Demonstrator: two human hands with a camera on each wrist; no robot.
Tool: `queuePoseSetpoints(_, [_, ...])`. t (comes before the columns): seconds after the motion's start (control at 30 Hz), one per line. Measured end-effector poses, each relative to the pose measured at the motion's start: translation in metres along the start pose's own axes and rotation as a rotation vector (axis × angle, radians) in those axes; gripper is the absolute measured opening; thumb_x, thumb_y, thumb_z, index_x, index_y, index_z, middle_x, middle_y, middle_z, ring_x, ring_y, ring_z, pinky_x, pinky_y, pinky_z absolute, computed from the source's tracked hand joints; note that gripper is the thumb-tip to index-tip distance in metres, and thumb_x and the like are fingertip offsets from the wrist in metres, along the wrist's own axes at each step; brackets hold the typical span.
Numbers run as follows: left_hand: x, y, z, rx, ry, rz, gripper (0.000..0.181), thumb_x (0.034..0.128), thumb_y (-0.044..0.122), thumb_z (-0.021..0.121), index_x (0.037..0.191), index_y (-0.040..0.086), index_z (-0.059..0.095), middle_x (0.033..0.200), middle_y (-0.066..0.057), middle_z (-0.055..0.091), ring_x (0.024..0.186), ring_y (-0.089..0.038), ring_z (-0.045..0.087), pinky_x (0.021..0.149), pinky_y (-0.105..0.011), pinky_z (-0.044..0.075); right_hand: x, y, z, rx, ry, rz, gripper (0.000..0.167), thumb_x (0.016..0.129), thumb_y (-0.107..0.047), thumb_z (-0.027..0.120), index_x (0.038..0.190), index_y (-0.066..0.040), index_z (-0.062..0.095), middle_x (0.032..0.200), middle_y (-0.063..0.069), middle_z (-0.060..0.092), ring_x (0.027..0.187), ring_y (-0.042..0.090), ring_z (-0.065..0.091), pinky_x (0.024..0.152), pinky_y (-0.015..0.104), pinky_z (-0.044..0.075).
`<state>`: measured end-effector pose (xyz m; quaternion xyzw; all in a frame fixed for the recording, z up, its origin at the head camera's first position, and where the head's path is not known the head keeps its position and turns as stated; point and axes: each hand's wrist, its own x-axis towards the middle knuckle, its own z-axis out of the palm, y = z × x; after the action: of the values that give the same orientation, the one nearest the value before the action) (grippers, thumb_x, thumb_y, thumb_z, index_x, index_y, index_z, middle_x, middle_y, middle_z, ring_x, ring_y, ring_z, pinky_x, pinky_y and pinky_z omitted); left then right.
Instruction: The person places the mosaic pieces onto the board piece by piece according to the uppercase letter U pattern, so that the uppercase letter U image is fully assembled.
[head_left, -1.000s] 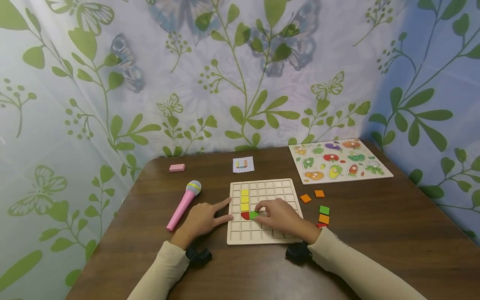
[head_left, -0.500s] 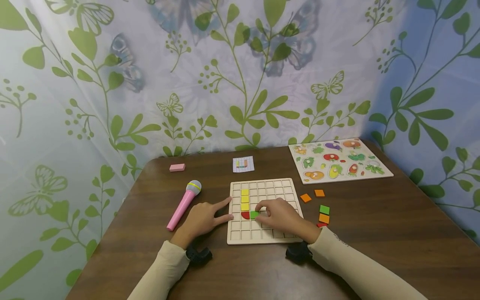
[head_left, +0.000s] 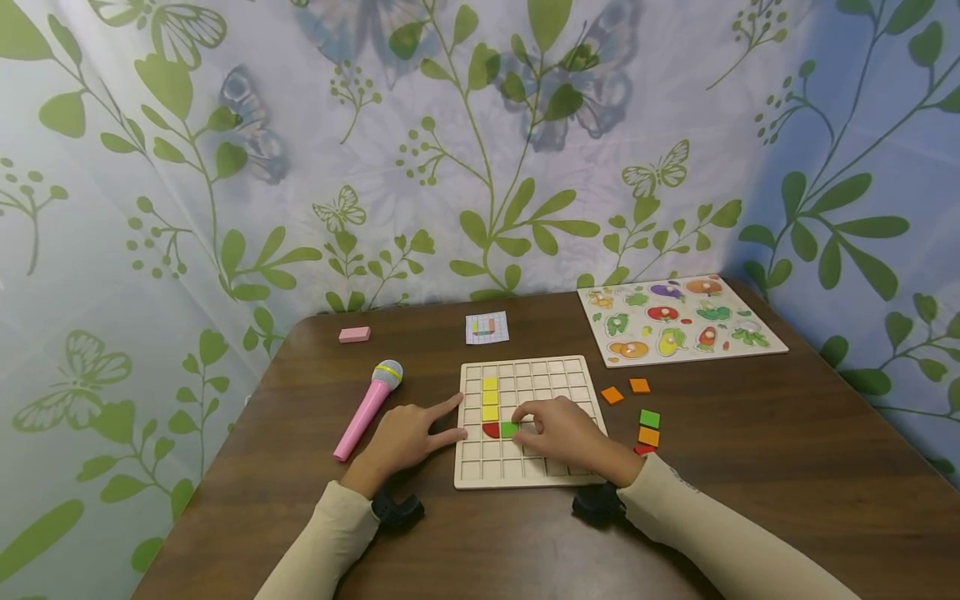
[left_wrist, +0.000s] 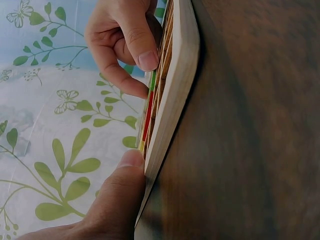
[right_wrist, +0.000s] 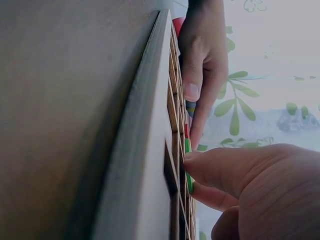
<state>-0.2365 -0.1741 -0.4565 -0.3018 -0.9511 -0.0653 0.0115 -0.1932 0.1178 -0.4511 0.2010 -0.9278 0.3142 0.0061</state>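
A wooden grid board [head_left: 480,475] lies on the table in the head view. Three yellow tiles [head_left: 490,398] stand in a column on it, with a red quarter-round tile [head_left: 491,430] below them. Beside the red piece sits a green tile [head_left: 508,429], also seen in the right wrist view. My right hand [head_left: 558,433] pinches this green tile between thumb and index finger, at the board's surface. At the board's left edge, my left hand [head_left: 405,437] rests with thumb and index finger extended and touching the rim. Its other fingers are hard to make out.
Orange tiles [head_left: 612,396], a green tile [head_left: 649,419] and a partly hidden red piece [head_left: 645,449] lie right of the board. A pink microphone [head_left: 367,412], pink block [head_left: 355,335], pattern card [head_left: 486,328] and vegetable puzzle [head_left: 678,321] surround it.
The green tile under my right fingers has shifted very slightly to the right, apart from the red piece's edge. My left hand stays where it was.
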Motion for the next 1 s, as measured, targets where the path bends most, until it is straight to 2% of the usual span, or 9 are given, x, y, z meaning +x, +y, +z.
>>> queuePoseSetpoints(0.3, [0.000,0.001,0.001,-0.001,0.017,0.014,0.072,0.0951,0.071,0.051,0.156,0.034,0.045,0.052,0.006,0.040,0.048,-0.011,0.033,0.052,-0.030,0.037,-0.001,0.006,-0.001,-0.013,0.037,-0.009,0.014,0.090,-0.029,0.078,0.102,-0.022,0.077,0.052,-0.011,0.038,0.046,0.006,0.032,0.048,0.026,0.026])
queuePoseSetpoints(0.5, [-0.001,-0.001,0.001,0.007,0.032,0.020,0.072,0.0953,0.071,0.051,0.155,0.032,0.046,0.052,0.006,0.039,0.049,-0.012,0.034,0.052,-0.030,0.037,-0.004,0.013,-0.007,-0.049,0.082,-0.059,0.014,0.091,-0.027,0.078,0.102,-0.020,0.078,0.052,-0.012,0.037,0.047,0.004,0.029,0.050,0.025,0.027])
queuePoseSetpoints(0.73, [-0.003,-0.002,-0.001,0.000,0.030,0.008,0.072,0.0954,0.070,0.052,0.156,0.032,0.046,0.051,0.006,0.040,0.049,-0.012,0.037,0.053,-0.031,0.038,-0.015,0.021,-0.022,-0.043,0.102,-0.035,0.016,0.091,-0.027,0.079,0.104,-0.018,0.078,0.052,-0.012,0.036,0.046,0.004,0.028,0.048,0.025,0.027])
queuePoseSetpoints(1.0, [-0.001,0.000,0.001,-0.002,0.037,0.032,0.071,0.0957,0.068,0.054,0.155,0.031,0.047,0.051,0.006,0.039,0.049,-0.012,0.035,0.053,-0.030,0.038,-0.039,0.048,-0.049,-0.024,0.143,-0.047,0.018,0.090,-0.025,0.081,0.105,-0.016,0.079,0.053,-0.014,0.033,0.047,0.003,0.027,0.047,0.025,0.029])
